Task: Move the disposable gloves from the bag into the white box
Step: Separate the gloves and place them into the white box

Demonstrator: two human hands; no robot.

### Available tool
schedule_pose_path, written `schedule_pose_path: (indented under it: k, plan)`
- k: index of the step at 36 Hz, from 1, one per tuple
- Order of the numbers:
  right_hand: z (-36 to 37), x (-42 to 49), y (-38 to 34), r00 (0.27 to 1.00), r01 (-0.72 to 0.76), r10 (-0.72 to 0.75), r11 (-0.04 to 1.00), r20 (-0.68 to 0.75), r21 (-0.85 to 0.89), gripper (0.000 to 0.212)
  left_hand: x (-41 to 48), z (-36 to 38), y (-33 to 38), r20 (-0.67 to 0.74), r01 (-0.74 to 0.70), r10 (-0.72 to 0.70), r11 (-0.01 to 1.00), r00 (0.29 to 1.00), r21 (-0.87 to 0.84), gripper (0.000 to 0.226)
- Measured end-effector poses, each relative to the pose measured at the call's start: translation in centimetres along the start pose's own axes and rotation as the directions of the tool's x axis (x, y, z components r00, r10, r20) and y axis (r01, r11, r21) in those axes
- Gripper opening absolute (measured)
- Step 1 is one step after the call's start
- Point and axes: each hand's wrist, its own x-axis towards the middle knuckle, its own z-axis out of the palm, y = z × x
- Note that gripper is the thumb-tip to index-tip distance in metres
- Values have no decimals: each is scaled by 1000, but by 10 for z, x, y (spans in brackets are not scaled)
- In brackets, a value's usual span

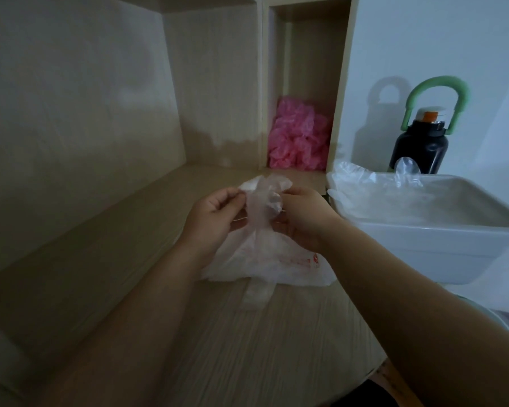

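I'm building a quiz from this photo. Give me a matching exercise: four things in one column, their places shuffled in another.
1 plastic bag
2 white box
3 black bottle
4 pink bundle

A in the narrow shelf compartment
B behind the white box
C pinched by left hand and right hand
D right of the bag, clear gloves inside

Pairs: 1-C, 2-D, 3-B, 4-A

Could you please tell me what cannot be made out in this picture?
Bag, head view: contents hidden by its cloudy plastic; red print blurred.
Plastic film pinched by left hand and right hand: glove or bag handle, too blurred to tell.
White box: right end cut off by the frame edge; gloves inside overlap, uncountable.
Bottle: base hidden behind the box.
Pink heap in the shelf: too dim to identify.
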Motion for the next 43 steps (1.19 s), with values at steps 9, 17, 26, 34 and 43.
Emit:
schedule_pose_path:
  k: [9,17,26,34,43]
  plan:
    - [8,-1,-4,997,-11,13,1000,79,-26,36,-1,5,5,81,-94,84,987,993,131,22]
    - [-9,1,-31,978,167,-149,978,-145,123,18,8,-18,8,-243,-154,519,607,820,779,17]
    - [-77,-13,-65,762,235,-212,971,-612,-44,33,21,27,-1,390,-368,-122,171,912,914,32]
    - [-120,-45,-65,683,-321,-381,611,-624,-724,45,9,113,30,320,-472,346,640,882,607,59]
    - [-175,-48,-68,681,83,-31,996,-731,35,40,36,191,42,665,-600,-98,350,740,719,23]
